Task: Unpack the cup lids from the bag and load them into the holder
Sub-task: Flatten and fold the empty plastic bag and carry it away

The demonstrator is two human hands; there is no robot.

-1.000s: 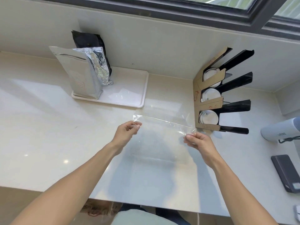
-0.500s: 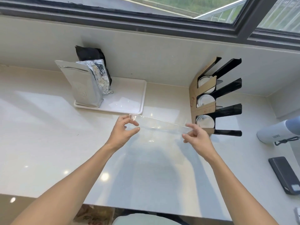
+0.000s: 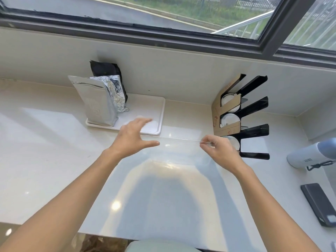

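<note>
While the right hand pinches the bag, the left hand spreads beside it.

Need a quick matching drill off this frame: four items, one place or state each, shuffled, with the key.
Things:
1. left hand
2. right hand
3. silver pouch
4. dark phone

Places or states:
A. flat on the counter at the far right
B. fingers spread, gripping nothing
C. standing on the white tray
D. pinching one end of the clear plastic bag

Pairs: 1-B, 2-D, 3-C, 4-A
</note>
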